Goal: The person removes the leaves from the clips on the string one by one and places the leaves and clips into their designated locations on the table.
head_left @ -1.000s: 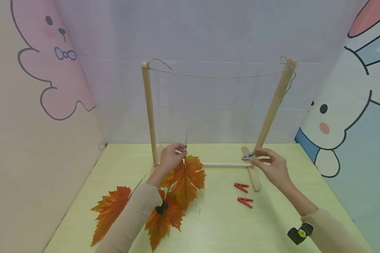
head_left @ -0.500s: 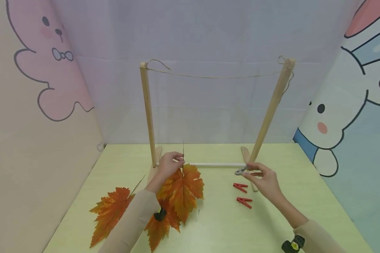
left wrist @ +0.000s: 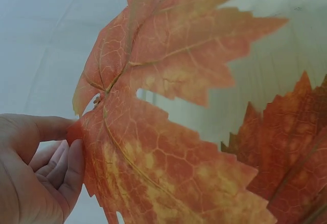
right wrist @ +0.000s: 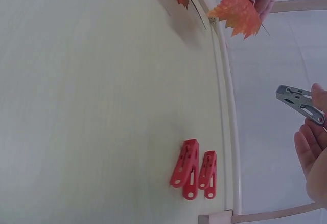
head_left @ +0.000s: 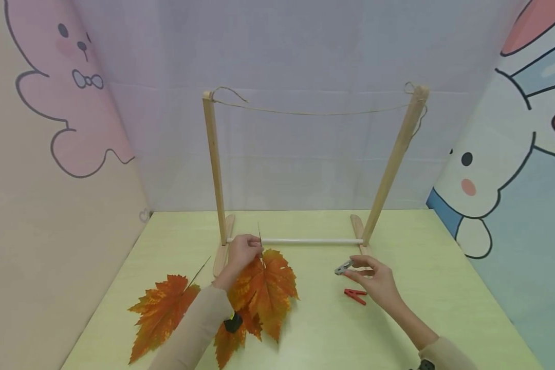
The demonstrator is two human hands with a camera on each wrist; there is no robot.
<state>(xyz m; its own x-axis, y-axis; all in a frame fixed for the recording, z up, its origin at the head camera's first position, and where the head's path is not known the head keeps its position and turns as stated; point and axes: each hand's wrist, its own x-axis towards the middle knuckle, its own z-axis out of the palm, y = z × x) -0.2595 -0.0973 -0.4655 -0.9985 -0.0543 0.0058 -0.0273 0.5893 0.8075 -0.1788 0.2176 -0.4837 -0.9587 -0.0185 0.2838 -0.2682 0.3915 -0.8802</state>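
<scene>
My left hand (head_left: pixel 244 253) pinches an orange artificial maple leaf (head_left: pixel 270 293) close to its thin stem; the blade hangs below the fingers. In the left wrist view the thumb and fingers of the left hand (left wrist: pixel 43 168) grip the leaf's edge near the stem. Between thumb and fingertips my right hand (head_left: pixel 374 277) holds a grey clothespin (head_left: pixel 344 267), its nose pointing left. Two red clothespins (right wrist: pixel 186 170) lie on the table below the right hand; in the head view that hand partly covers one. A second leaf (head_left: pixel 240 334) lies under the held one, partly hidden by the left sleeve.
Another maple leaf (head_left: pixel 164 313) lies at the left of the table (head_left: pixel 324 329). Behind the hands stands a wooden frame with a left post (head_left: pixel 215 169), a right post (head_left: pixel 393 169) and a white bottom rod (head_left: pixel 310 241). A twine (head_left: pixel 305 113) runs between the post tops.
Both hands have come lower and nearer, the left with the leaf, the right with the grey clothespin. The right hand has also moved left, over a red clothespin.
</scene>
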